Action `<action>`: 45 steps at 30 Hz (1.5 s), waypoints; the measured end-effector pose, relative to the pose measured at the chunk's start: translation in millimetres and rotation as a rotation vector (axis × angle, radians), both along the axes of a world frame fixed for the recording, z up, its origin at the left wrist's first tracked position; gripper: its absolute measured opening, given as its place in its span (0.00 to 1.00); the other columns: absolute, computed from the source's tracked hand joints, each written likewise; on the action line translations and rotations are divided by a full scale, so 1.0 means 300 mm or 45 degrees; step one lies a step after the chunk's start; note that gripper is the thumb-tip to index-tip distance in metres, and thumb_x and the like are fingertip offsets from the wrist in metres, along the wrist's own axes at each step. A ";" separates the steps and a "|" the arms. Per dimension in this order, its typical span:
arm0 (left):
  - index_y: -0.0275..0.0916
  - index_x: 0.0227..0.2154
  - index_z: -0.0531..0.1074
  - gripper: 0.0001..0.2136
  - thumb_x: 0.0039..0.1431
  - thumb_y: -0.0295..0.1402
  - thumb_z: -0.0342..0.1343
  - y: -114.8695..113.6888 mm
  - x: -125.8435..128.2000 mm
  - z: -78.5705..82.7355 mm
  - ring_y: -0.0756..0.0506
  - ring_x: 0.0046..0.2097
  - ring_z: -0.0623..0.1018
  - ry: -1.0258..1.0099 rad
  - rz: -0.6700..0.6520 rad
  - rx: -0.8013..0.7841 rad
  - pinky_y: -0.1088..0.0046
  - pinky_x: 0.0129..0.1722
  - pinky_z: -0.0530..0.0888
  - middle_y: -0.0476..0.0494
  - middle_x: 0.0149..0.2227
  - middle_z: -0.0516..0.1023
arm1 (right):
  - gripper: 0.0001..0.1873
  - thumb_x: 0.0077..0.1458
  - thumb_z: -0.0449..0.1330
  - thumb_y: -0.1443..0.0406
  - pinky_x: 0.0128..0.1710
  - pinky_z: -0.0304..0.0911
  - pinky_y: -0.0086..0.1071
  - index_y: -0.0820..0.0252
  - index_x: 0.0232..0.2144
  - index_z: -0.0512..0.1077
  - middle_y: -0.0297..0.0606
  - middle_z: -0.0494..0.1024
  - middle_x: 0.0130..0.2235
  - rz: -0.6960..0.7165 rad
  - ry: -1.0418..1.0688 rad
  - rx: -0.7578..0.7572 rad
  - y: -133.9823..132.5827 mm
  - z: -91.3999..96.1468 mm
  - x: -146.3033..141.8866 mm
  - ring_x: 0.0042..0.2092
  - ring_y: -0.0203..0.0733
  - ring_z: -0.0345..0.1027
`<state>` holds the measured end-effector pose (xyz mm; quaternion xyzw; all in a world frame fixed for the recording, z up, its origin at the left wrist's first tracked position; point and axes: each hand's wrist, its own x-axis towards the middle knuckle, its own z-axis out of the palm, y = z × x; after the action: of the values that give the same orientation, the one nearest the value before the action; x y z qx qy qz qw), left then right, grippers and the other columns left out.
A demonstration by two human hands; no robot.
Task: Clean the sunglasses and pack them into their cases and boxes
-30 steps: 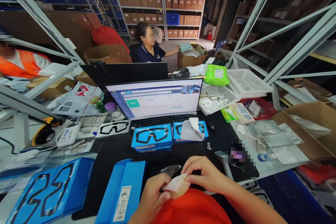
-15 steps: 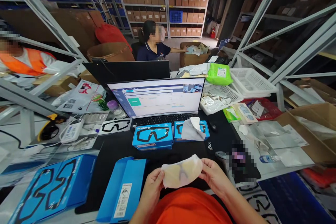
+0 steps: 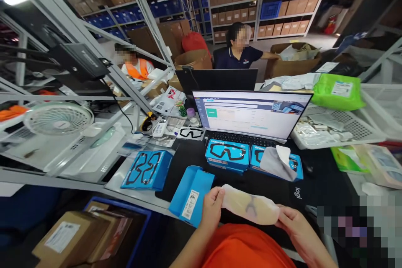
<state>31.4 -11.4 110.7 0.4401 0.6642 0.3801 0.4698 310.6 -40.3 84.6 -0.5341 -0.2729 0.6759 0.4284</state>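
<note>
Left hand (image 3: 212, 206) and right hand (image 3: 291, 220), each with thumb and fingers pinched together on one end of a pale, translucent sleeve (image 3: 248, 206). The sleeve stretches between them, in front of the orange garment (image 3: 243, 247) and at the near side of the black desk mat (image 3: 326, 178); a dark forked shape shows through it. A labelled blue carton (image 3: 194, 192) lies beside the left hand. Farther back, a grey pouch (image 3: 275, 162) drapes over a printed blue box (image 3: 256, 161), before the lit monitor (image 3: 248, 113).
</note>
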 end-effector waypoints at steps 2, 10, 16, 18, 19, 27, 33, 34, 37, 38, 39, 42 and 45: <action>0.39 0.52 0.71 0.16 0.65 0.40 0.56 -0.009 0.000 0.003 0.40 0.50 0.76 0.052 -0.010 0.030 0.57 0.49 0.77 0.41 0.54 0.73 | 0.22 0.42 0.73 0.48 0.32 0.66 0.32 0.60 0.29 0.82 0.42 0.80 0.38 0.012 0.041 -0.009 0.011 0.006 -0.003 0.34 0.43 0.70; 0.39 0.29 0.74 0.24 0.61 0.56 0.50 -0.019 0.009 -0.019 0.43 0.34 0.76 0.141 -0.220 0.143 0.67 0.35 0.74 0.46 0.26 0.74 | 0.15 0.42 0.74 0.59 0.24 0.57 0.24 0.61 0.26 0.75 0.29 0.71 0.23 0.076 0.193 0.141 0.040 0.098 -0.072 0.24 0.31 0.58; 0.39 0.44 0.75 0.27 0.60 0.58 0.48 -0.054 0.046 -0.048 0.37 0.47 0.79 0.030 0.203 -0.056 0.67 0.40 0.76 0.39 0.44 0.81 | 0.18 0.39 0.76 0.61 0.25 0.61 0.26 0.62 0.32 0.75 0.28 0.74 0.21 0.042 0.206 0.134 0.032 0.044 -0.082 0.21 0.32 0.66; 0.39 0.46 0.75 0.28 0.58 0.59 0.49 -0.055 0.049 -0.055 0.36 0.51 0.78 0.023 0.297 -0.113 0.65 0.43 0.76 0.37 0.47 0.80 | 0.26 0.39 0.76 0.61 0.26 0.64 0.27 0.62 0.41 0.76 0.29 0.76 0.21 0.039 0.242 0.127 0.027 0.024 -0.078 0.22 0.34 0.68; 0.38 0.45 0.75 0.29 0.57 0.59 0.50 -0.049 0.044 -0.057 0.35 0.51 0.78 0.006 0.309 -0.130 0.65 0.44 0.76 0.37 0.47 0.81 | 0.29 0.39 0.76 0.61 0.26 0.65 0.28 0.62 0.45 0.75 0.28 0.76 0.22 0.038 0.252 0.125 0.026 0.017 -0.074 0.22 0.34 0.69; 0.37 0.35 0.75 0.34 0.36 0.64 0.64 0.089 -0.100 -0.056 0.41 0.33 0.79 -0.287 0.318 -0.141 0.69 0.31 0.75 0.46 0.29 0.80 | 0.29 0.33 0.79 0.61 0.23 0.62 0.24 0.61 0.40 0.78 0.30 0.76 0.25 -0.232 0.317 0.072 0.021 0.030 0.091 0.23 0.31 0.67; 0.36 0.39 0.74 0.27 0.51 0.58 0.57 0.064 -0.106 -0.220 0.37 0.39 0.81 0.190 -0.072 0.044 0.65 0.36 0.77 0.38 0.36 0.81 | 0.28 0.38 0.78 0.59 0.27 0.65 0.27 0.57 0.43 0.77 0.35 0.79 0.32 -0.604 0.204 0.119 -0.034 0.020 0.288 0.29 0.35 0.71; 0.37 0.41 0.74 0.26 0.51 0.56 0.57 0.054 -0.094 -0.249 0.36 0.43 0.81 0.192 -0.124 0.060 0.63 0.39 0.78 0.36 0.40 0.81 | 0.28 0.39 0.78 0.59 0.27 0.65 0.28 0.57 0.43 0.77 0.36 0.80 0.33 -0.603 0.178 0.121 -0.041 0.014 0.300 0.29 0.36 0.71; 0.40 0.42 0.77 0.17 0.53 0.44 0.57 0.035 -0.060 -0.305 0.35 0.50 0.78 0.251 -0.352 0.120 0.57 0.51 0.75 0.38 0.46 0.81 | 0.26 0.40 0.78 0.59 0.27 0.65 0.28 0.57 0.42 0.76 0.36 0.79 0.32 -0.512 0.198 0.131 -0.049 -0.009 0.282 0.29 0.36 0.71; 0.41 0.41 0.78 0.14 0.55 0.40 0.55 0.033 -0.052 -0.314 0.34 0.52 0.77 0.316 -0.451 0.156 0.54 0.54 0.72 0.39 0.46 0.81 | 0.26 0.39 0.78 0.59 0.27 0.65 0.27 0.56 0.41 0.76 0.35 0.79 0.31 -0.476 0.240 0.139 -0.047 -0.018 0.261 0.28 0.35 0.71; 0.42 0.40 0.79 0.13 0.55 0.36 0.53 0.033 -0.046 -0.319 0.34 0.53 0.76 0.399 -0.536 0.199 0.51 0.56 0.71 0.39 0.47 0.80 | 0.25 0.39 0.78 0.60 0.27 0.65 0.26 0.56 0.41 0.77 0.34 0.79 0.31 -0.439 0.289 0.146 -0.043 -0.025 0.237 0.28 0.34 0.71; 0.38 0.46 0.77 0.19 0.55 0.27 0.48 0.032 -0.032 -0.313 0.32 0.58 0.71 0.710 -0.593 0.335 0.46 0.58 0.68 0.35 0.54 0.74 | 0.25 0.39 0.78 0.60 0.26 0.64 0.25 0.56 0.40 0.77 0.34 0.80 0.32 -0.332 0.417 0.173 -0.020 -0.036 0.158 0.27 0.33 0.71; 0.37 0.61 0.64 0.28 0.56 0.25 0.48 0.017 -0.014 -0.251 0.30 0.64 0.65 0.912 -0.501 0.456 0.44 0.59 0.68 0.31 0.63 0.63 | 0.23 0.40 0.78 0.60 0.26 0.63 0.24 0.57 0.39 0.77 0.34 0.80 0.31 -0.251 0.454 0.217 0.015 -0.019 0.096 0.27 0.32 0.71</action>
<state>27.1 -6.2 35.3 0.7363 0.6124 0.2162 0.1898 339.3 -35.7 79.0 -0.3921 -0.1952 0.6890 0.5774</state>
